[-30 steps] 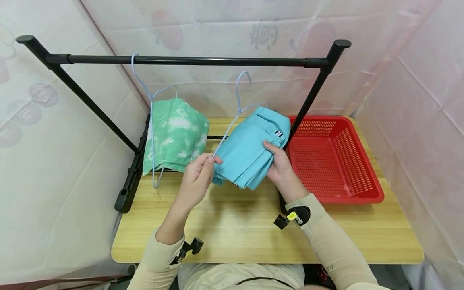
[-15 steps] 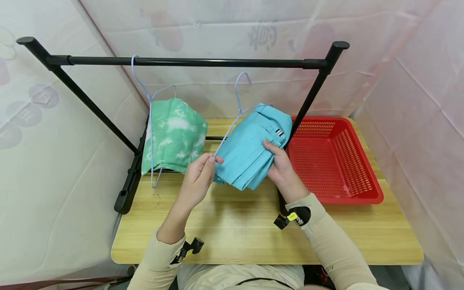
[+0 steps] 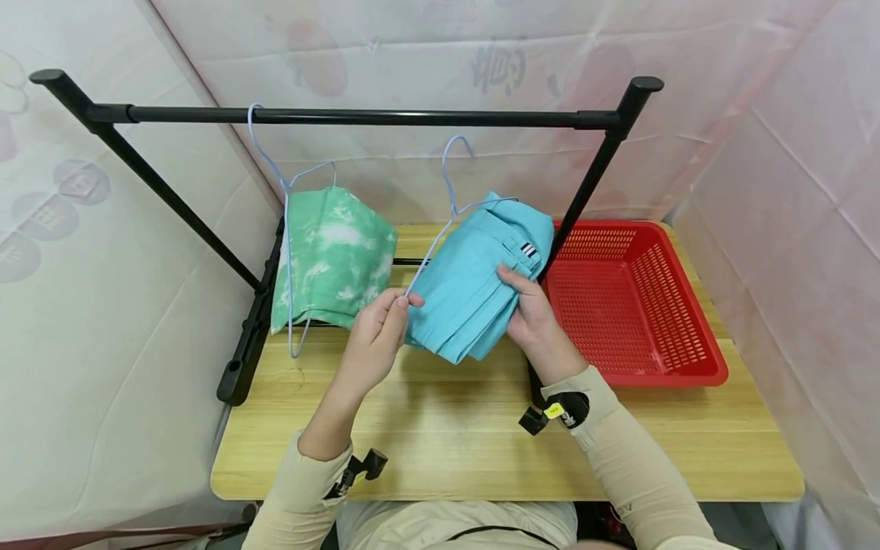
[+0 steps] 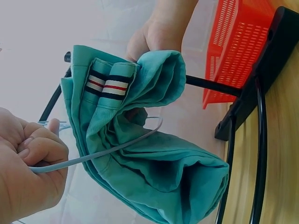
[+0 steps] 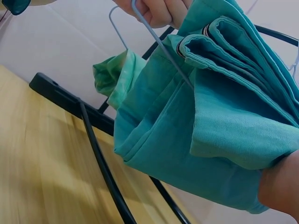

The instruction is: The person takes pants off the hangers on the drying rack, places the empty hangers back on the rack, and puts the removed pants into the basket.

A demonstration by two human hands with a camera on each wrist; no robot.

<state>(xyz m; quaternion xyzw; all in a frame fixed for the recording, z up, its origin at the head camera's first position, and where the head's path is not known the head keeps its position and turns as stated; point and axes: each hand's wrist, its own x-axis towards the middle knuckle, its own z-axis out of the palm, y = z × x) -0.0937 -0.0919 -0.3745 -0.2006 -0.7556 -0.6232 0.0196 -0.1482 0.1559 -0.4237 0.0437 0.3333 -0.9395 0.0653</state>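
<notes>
My left hand (image 3: 374,332) pinches the lower corner of a pale blue wire hanger (image 3: 429,253). My right hand (image 3: 536,325) grips a folded turquoise garment (image 3: 474,283), thumb on top, the other fingers mostly hidden behind the cloth. Small striped tabs (image 4: 103,85) show on the garment in the left wrist view. There, the hanger's bar curves across the cloth and passes into its fold; in the right wrist view the wire (image 5: 163,46) also disappears into the cloth. This hanger's hook stands below the black rail (image 3: 357,116), apart from it.
A green tie-dye garment (image 3: 337,244) hangs on another blue hanger (image 3: 287,260) hooked on the rail at left. The rack's slanted right post (image 3: 591,187) stands between my right hand and a red basket (image 3: 718,367). The wooden table (image 3: 467,451) lies below.
The held hanger has tipped slightly, its hook shifting a little left and its far arm now lying over the turquoise garment's top edge. Both hands stay nearly in place.
</notes>
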